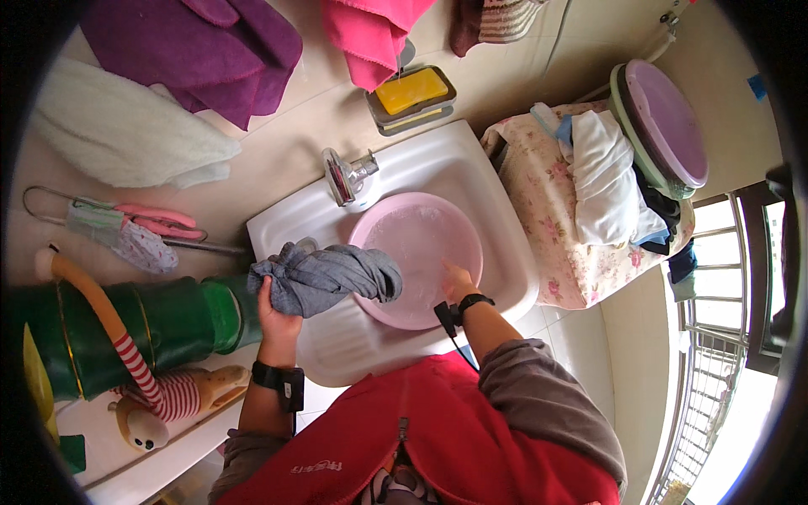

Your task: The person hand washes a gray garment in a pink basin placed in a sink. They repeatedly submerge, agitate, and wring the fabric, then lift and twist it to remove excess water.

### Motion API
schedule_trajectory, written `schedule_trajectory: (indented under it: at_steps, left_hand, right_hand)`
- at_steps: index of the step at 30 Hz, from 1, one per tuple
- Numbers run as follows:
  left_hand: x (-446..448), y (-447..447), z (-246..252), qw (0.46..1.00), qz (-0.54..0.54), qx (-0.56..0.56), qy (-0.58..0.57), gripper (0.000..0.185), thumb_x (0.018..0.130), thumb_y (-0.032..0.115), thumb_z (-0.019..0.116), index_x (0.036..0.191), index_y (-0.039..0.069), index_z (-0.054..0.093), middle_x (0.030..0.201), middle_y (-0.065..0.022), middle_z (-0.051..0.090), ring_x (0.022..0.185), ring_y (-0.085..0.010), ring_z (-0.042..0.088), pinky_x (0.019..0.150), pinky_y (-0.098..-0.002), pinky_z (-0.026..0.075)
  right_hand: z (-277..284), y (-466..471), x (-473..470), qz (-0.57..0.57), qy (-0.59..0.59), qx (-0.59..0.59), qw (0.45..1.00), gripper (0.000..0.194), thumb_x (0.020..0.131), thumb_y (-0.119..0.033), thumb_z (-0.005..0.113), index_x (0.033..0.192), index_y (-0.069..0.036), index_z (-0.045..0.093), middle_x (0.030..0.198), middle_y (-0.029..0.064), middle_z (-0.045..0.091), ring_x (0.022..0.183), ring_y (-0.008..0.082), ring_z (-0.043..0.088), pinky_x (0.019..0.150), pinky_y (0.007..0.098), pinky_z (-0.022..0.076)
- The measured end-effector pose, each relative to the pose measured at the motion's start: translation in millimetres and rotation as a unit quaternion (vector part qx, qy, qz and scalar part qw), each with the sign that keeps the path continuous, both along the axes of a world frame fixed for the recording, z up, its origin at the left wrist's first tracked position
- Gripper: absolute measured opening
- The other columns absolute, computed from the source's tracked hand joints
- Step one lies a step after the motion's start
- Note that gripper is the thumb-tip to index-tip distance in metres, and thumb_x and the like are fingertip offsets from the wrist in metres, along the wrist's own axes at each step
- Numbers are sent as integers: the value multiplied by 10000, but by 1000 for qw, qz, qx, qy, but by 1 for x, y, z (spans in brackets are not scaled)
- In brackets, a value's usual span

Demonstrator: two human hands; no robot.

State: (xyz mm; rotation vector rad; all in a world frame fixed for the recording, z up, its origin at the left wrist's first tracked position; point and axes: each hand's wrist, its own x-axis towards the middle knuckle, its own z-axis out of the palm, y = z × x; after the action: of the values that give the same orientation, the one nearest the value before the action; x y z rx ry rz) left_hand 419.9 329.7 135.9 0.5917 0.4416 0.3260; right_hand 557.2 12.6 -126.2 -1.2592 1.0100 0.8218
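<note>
My left hand (pixel 278 323) grips one end of a twisted grey-blue cloth garment (pixel 334 278). The wrung cloth stretches to the right, and its far end hangs over the rim of a pink plastic basin (pixel 465 218). Cloudy water with some suds lies in the basin, which stands in a white ceramic sink (pixel 505 252). My right hand (pixel 459 283) is over the basin's right side with nothing seen in it. Its fingers are apart, and whether their tips are in the water I cannot tell. Behind the basin stands a chrome faucet (pixel 344 178).
A yellow soap bar (pixel 411 90) sits in a grey wall rack (pixel 447 101). To the right, white clothing (pixel 603 177) lies on a floral cover (pixel 549 221), beside stacked basins (pixel 669 120). Towels hang at upper left, including a purple one (pixel 208 57). A dark green cylindrical object (pixel 170 322) is at left.
</note>
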Motion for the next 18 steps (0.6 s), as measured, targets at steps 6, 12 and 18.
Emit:
schedule_trajectory:
  at_steps: [6, 12, 18]
  left_hand:
    - [-1, -4, 0, 999, -35, 12, -15, 361, 948, 290, 538, 1252, 94, 558, 1340, -75, 548, 1277, -269, 470, 1122, -454, 293]
    - [18, -25, -1, 998, -53, -13, -14, 390, 949, 260, 533, 1293, 77, 527, 1337, -96, 543, 1277, -274, 468, 1116, -464, 309]
    - [43, -53, -4, 992, -119, -10, -34, 425, 938, 231, 544, 1326, 66, 488, 1329, -97, 537, 1256, -274, 485, 1100, -441, 342]
  right_hand:
    - [25, 14, 63, -239, -195, 300, 903, 321, 947, -193, 547, 1207, -6, 525, 1127, 174, 590, 1096, 287, 556, 938, 407, 463]
    - [165, -8, 34, 117, -32, 262, 957, 990, 823, -711, 519, 1499, -70, 183, 1486, 265, 270, 1290, 533, 342, 1007, 667, 333]
    - [204, 27, -17, -17, -31, 385, 922, 727, 817, -677, 579, 1297, -136, 511, 1254, 142, 555, 1118, 367, 541, 914, 589, 442]
